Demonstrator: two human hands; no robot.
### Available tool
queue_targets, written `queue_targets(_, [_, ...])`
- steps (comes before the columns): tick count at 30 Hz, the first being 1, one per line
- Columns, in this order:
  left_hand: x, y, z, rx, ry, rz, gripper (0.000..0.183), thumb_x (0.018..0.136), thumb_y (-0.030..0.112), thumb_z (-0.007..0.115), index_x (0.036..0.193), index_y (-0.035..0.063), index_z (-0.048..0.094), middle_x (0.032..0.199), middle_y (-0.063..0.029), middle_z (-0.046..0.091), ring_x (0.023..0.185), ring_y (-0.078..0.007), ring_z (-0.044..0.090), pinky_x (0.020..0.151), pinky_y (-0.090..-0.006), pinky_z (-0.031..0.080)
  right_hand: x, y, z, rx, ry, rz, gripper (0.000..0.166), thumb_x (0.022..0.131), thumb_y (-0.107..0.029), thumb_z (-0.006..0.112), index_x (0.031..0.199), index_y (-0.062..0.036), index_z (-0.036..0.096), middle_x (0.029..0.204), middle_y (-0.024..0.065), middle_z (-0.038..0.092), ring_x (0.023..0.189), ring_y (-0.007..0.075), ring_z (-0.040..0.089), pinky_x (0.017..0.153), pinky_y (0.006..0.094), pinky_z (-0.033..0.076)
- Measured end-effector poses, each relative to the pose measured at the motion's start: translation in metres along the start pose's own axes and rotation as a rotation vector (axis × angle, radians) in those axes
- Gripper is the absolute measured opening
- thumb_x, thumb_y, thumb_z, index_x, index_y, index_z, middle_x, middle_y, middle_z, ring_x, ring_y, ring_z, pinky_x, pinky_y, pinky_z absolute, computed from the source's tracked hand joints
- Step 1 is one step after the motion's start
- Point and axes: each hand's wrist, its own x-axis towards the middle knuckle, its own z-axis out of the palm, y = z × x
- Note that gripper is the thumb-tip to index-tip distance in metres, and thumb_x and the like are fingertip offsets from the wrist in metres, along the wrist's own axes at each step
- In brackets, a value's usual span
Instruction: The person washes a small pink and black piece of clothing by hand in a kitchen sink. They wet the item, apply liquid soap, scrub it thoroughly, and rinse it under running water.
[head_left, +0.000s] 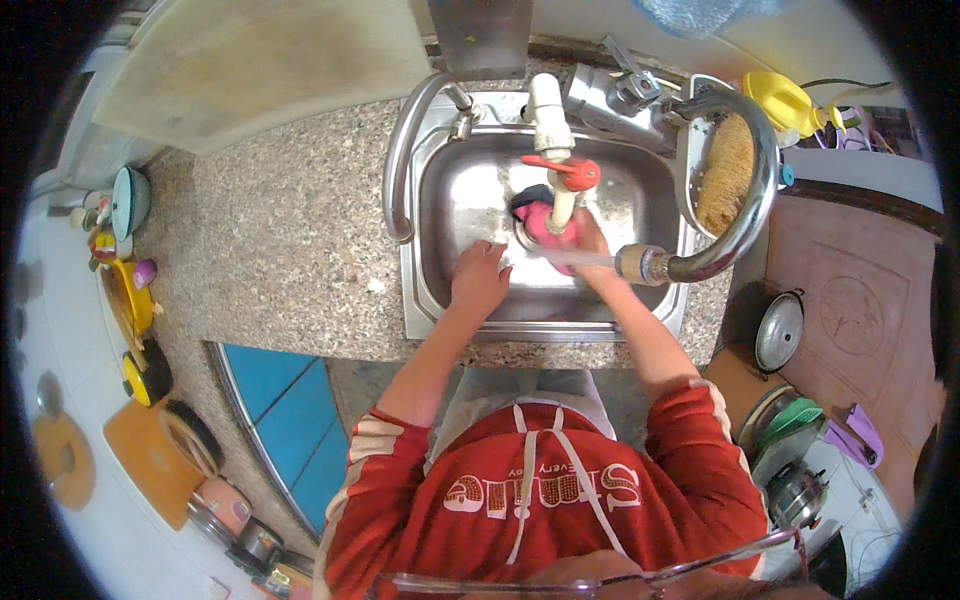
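My left hand (480, 276) is held over the left front part of the stainless steel sink (457, 180). Nothing is in it, and its thumb stands apart from the fingers. My right hand (591, 244) is down in the basin, gripping a wet-looking pink cloth (537, 217) with a dark end. A white plastic tap (551, 112) with a red lever handle (577, 175) hangs above the cloth and hides part of it. From the curved metal spout (731, 259) at the right, a stream of water (577, 257) runs across my right hand and the cloth.
Another curved metal faucet (397, 165) arches over the sink's left rim. A white caddy (684, 180) with a loofah sponge (726, 176) stands at the right, near a yellow bottle (780, 101). Granite countertop (300, 225) extends left, with a yellow-lidded pan (142, 379) and cutting board (146, 457) farther along.
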Motion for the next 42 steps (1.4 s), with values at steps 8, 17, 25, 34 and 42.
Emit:
queue_targets(8, [-0.033, -0.007, -0.034, 0.327, -0.437, 0.126, 0.04, 0.092, 0.037, 0.046, 0.081, 0.007, 0.069, 0.081, -0.0128, 0.067, 0.082, -0.0307, 0.064, 0.078, -0.0463, 0.048, 0.036, 0.045, 0.008, -0.354, 0.565, -0.073, 0.044, 0.087, -0.029, 0.061, 0.119, -0.0007, 0.05, 0.12, 0.0244, 0.051, 0.111, 0.0365, 0.05, 0.097, 0.0458, 0.038])
queue_targets(17, [-0.043, -0.007, -0.037, 0.383, -0.307, 0.335, 0.034, 0.089, 0.035, 0.052, 0.078, 0.0093, 0.071, 0.089, -0.0077, 0.068, 0.096, -0.0251, 0.062, 0.104, -0.0442, 0.035, 0.061, -0.009, 0.111, -0.395, 0.195, -0.273, 0.038, 0.073, -0.014, 0.066, 0.106, -0.001, 0.054, 0.135, 0.0156, 0.044, 0.128, 0.0388, 0.035, 0.108, 0.0442, 0.033])
queue_targets(25, [0.055, -0.049, -0.099, 0.762, -0.023, 0.772, 0.033, 0.079, 0.031, 0.06, 0.098, 0.0055, 0.068, 0.112, -0.008, 0.062, 0.125, -0.0253, 0.045, 0.113, -0.0493, 0.02, 0.0, -0.016, 0.062, -0.077, -0.083, -0.474, 0.047, 0.062, -0.005, 0.069, 0.108, -0.0055, 0.059, 0.109, 0.0128, 0.061, 0.106, 0.0327, 0.055, 0.094, 0.0409, 0.042])
queue_targets(34, [0.055, -0.092, -0.11, 0.653, 0.028, 0.671, 0.031, 0.081, 0.023, 0.055, 0.099, -0.0014, 0.061, 0.106, -0.0174, 0.061, 0.117, -0.0314, 0.05, 0.101, -0.0449, 0.04, -0.027, -0.005, 0.01, 0.372, -0.178, 0.143, 0.046, 0.081, -0.024, 0.07, 0.117, -0.0002, 0.054, 0.099, 0.0155, 0.065, 0.093, 0.0227, 0.061, 0.085, 0.0356, 0.047])
queue_targets(42, [-0.057, -0.004, -0.056, 0.295, -0.364, 0.092, 0.031, 0.086, 0.025, 0.047, 0.096, 0.003, 0.068, 0.114, -0.0168, 0.061, 0.098, -0.0329, 0.059, 0.101, -0.046, 0.036, -0.046, -0.008, 0.001, 0.234, -0.133, 0.037, 0.051, 0.08, -0.033, 0.071, 0.115, 0.0015, 0.057, 0.105, 0.0199, 0.064, 0.103, 0.0318, 0.06, 0.09, 0.0381, 0.046])
